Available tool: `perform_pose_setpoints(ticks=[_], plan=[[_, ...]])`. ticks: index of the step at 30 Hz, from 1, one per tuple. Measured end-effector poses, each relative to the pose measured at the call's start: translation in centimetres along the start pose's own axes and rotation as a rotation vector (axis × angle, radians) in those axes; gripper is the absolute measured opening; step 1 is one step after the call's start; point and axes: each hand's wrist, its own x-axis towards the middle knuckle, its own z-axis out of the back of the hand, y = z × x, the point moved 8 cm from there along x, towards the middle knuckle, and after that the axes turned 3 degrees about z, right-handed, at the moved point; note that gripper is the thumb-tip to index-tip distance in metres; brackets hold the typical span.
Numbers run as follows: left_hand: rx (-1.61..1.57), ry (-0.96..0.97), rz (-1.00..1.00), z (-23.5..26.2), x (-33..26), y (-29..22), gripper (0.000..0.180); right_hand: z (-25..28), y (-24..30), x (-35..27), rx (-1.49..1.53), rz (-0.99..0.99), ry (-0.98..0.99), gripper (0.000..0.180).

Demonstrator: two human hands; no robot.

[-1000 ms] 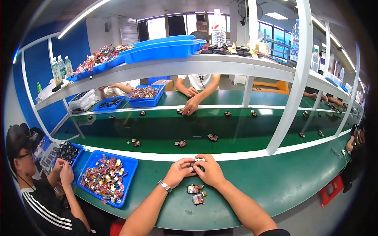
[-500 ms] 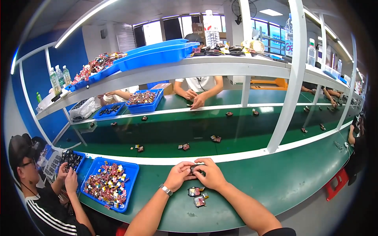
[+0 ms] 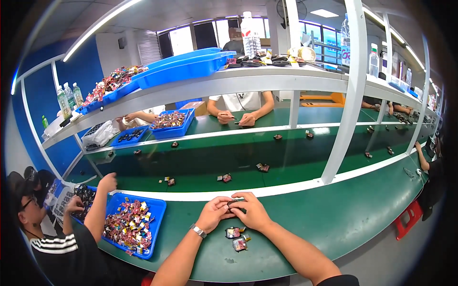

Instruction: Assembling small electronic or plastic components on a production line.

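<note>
My left hand [image 3: 213,215], with a metal watch on its wrist, and my right hand [image 3: 253,212] meet over the green bench. Between their closed fingers they grip a small dark casing [image 3: 234,206], mostly covered by the fingers. Just below them on the bench lie two small assemblies, a dark one with a reddish part and yellow tab [image 3: 234,232] and a paler one in a black frame [image 3: 240,244]. To the left stands a blue tray [image 3: 161,220] heaped with small red, white and yellow parts.
A co-worker's raised hand [image 3: 108,182] is close to the tray on the left. Beyond the white rail [image 3: 281,186], a green conveyor [image 3: 210,164] carries scattered small assemblies. A white post [image 3: 344,102] and shelf stand ahead. Another person works opposite.
My hands stay together on the dark casing, with slight finger shifts. On the left, the co-worker's arm has swung out toward the conveyor. The person opposite has moved their hands.
</note>
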Motion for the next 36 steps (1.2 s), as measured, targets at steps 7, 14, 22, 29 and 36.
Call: perform_pose_setpoints(ticks=[7,14,22,29,36], plan=[[0.003,-0.012,-0.006,0.3,0.1,0.1,0.026,-0.1,0.0,-0.1,0.002,-0.017,-0.028,0.015],[0.010,-0.018,0.006,-0.1,-0.1,-0.1,0.025,-0.2,-0.3,-0.2,-0.011,-0.027,-0.024,0.015],[0.013,-0.064,-0.052,0.5,-0.1,0.0,0.024,-0.2,0.8,0.2,-0.016,0.040,-0.089,0.017],[-0.032,-0.054,-0.050,-0.2,-0.1,-0.1,0.023,0.1,0.4,-0.2,-0.033,0.038,-0.096,0.020],[0.042,-0.123,-0.065,0.3,0.0,-0.1,0.026,-0.1,0.6,-0.2,-0.027,0.033,-0.061,0.022]])
